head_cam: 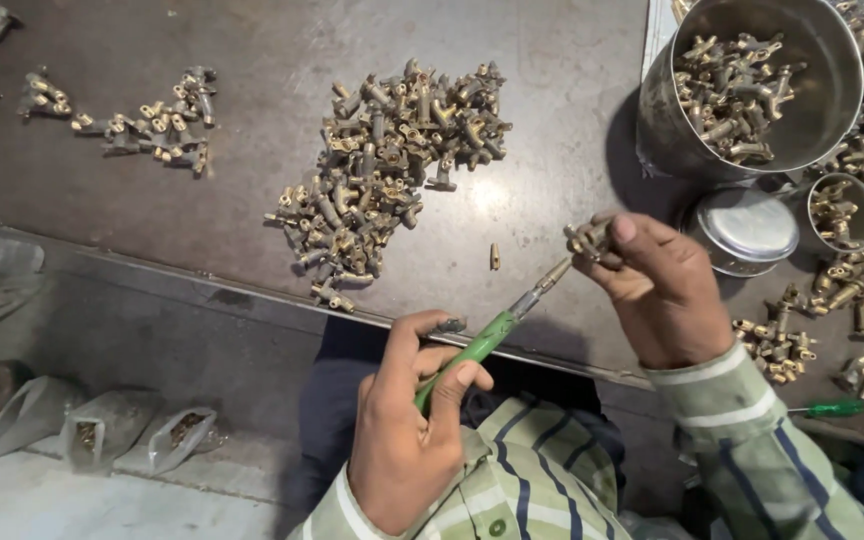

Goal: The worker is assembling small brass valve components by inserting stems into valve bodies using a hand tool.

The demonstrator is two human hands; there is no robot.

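Now the left hand grips a green tool, and the right hand pinches a brass fitting. If the tip slips, it may jab the fingers.

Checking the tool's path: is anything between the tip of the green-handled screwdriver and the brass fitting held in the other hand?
Nothing visible. The left hand holds the green-handled screwdriver, its tip pointing at the brass fitting pinched in the right hand. Only bare table shows in the short gap; a single loose brass piece lies off to the side, clear of the line.

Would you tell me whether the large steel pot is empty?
Not empty: the large steel pot stands upright, with brass fittings piled inside.
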